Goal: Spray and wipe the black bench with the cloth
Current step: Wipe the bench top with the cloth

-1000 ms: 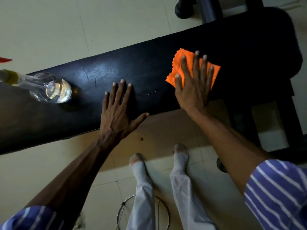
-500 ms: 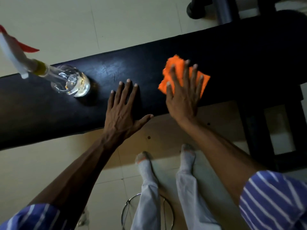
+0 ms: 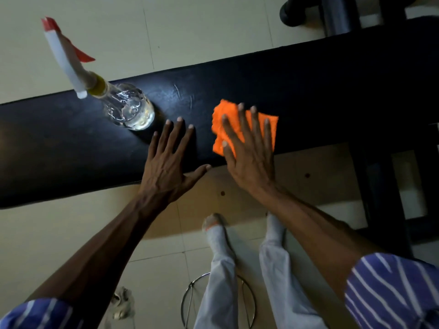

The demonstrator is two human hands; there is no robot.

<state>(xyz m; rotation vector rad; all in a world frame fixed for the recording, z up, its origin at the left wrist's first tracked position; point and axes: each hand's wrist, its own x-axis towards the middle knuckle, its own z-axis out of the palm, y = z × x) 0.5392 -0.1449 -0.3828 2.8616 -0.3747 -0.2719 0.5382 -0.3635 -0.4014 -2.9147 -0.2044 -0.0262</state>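
Your right hand has dragged the orange cloth leftward along the black bench, toward your left hand. Both palms flat, fingers spread; right pins cloth. Spray bottle stands untouched beside left. Wiping step; next, sweep the unwiped stretch or respray.

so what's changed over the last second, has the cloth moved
The right hand has slid the orange cloth left along the black bench, toward the left hand. Nothing was grasped or released. The left hand remains flat on the bench, and the spray bottle stands untouched.
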